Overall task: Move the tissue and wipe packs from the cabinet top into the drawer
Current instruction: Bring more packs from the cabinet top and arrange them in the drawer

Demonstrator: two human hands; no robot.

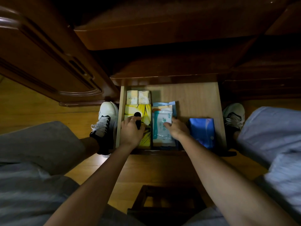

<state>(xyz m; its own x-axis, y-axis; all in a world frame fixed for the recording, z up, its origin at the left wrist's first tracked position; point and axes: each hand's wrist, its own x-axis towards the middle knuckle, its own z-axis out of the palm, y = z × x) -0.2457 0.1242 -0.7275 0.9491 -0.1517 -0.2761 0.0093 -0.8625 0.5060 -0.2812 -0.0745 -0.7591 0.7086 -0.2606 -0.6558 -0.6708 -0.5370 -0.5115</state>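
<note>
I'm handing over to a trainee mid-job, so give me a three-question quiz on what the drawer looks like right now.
1. True or false: the blue pack stands apart at the right of the open drawer, with bare drawer floor beyond it.
2. Which hand touches the white wipe pack? A. left hand B. right hand C. neither
3. Fill in: the left hand rests on the ____ tissue pack, which has a black oval opening.

Key
1. True.
2. B: the right hand has its fingers on that pack's right edge.
3. Yellow.
</note>
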